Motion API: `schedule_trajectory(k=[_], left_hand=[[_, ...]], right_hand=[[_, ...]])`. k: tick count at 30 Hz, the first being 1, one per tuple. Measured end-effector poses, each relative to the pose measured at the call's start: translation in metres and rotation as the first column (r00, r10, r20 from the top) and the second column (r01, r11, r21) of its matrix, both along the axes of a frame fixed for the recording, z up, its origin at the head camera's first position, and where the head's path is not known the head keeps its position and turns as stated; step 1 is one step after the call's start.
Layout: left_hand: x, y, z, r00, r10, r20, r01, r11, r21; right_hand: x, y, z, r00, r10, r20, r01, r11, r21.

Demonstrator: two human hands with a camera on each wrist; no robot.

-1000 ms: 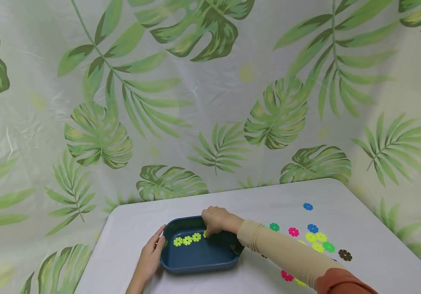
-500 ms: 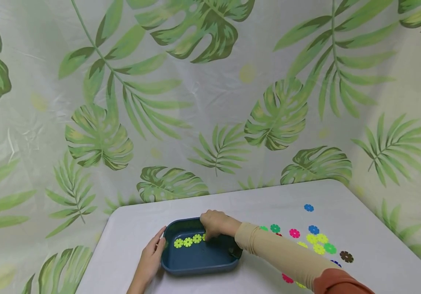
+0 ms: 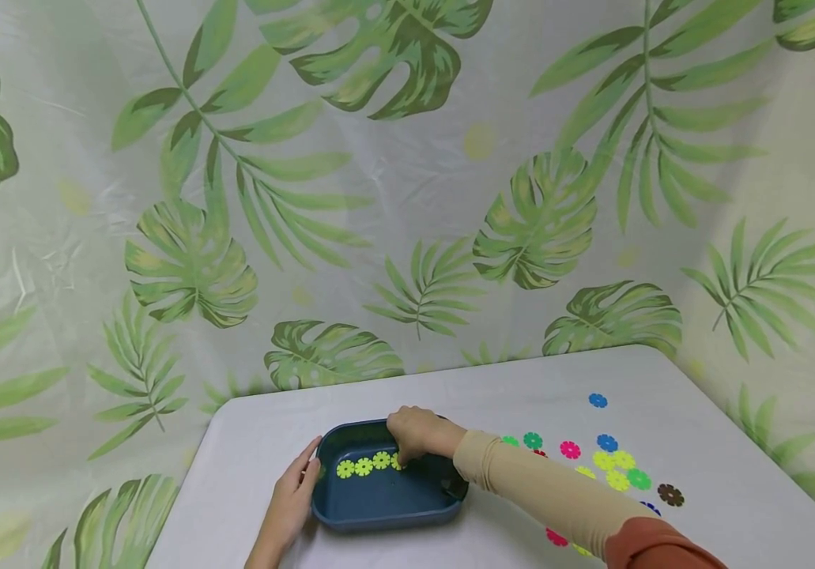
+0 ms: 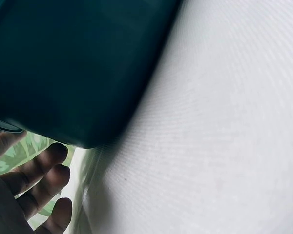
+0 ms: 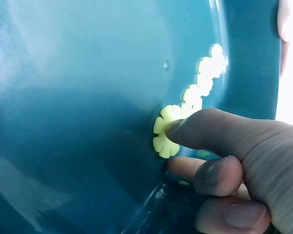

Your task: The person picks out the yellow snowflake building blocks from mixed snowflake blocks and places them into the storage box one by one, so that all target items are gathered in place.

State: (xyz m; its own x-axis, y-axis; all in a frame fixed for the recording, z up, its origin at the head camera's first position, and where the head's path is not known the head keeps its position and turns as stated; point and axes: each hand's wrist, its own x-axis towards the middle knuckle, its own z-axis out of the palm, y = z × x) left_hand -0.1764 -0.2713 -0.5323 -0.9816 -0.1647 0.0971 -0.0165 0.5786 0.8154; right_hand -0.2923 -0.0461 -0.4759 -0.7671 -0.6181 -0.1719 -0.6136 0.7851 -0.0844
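A dark blue tray point(image 3: 387, 506) sits on the white table. Inside it, several yellow notched flower-shaped discs point(image 3: 363, 467) form a touching row along the back half. My right hand point(image 3: 417, 433) reaches over the far rim and pinches the disc point(image 5: 164, 131) at the row's right end; the thumb covers part of it and the other fingers curl below. Beside the tray's left end, my left hand point(image 3: 289, 499) touches the rim with its fingers extended. Three of its fingers point(image 4: 51, 180) stand apart from the tray wall in the left wrist view.
Loose flower discs lie on the right of the table: yellow point(image 3: 617, 480), green point(image 3: 532, 440), pink point(image 3: 570, 450), blue point(image 3: 607, 442) and brown point(image 3: 670, 495). My right forearm point(image 3: 542, 490) crosses over some of them. A leaf-patterned curtain point(image 3: 421, 197) hangs behind the table.
The disc in my right hand has shifted slightly left, up against the end of the yellow row. My left hand and the tray have stayed in place.
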Motion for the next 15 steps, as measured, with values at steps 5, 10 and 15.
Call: schedule_trajectory(k=[5, 10, 15], left_hand=[[0.000, 0.002, 0.000, 1.000, -0.004, 0.008, 0.004, 1.000, 0.000], [0.001, 0.003, 0.000, 1.000, -0.006, 0.013, 0.006, 1.000, -0.003], [0.002, 0.001, 0.002, 1.000, -0.006, 0.004, 0.006, 1.000, -0.009]], right_hand=[[0.001, 0.002, -0.001, 1.000, -0.016, 0.012, 0.016, 1.000, 0.000], [0.001, 0.006, -0.002, 0.999, -0.024, 0.021, 0.025, 0.999, -0.031], [0.000, 0.016, 0.011, 1.000, 0.025, 0.001, -0.024, 0.988, -0.151]])
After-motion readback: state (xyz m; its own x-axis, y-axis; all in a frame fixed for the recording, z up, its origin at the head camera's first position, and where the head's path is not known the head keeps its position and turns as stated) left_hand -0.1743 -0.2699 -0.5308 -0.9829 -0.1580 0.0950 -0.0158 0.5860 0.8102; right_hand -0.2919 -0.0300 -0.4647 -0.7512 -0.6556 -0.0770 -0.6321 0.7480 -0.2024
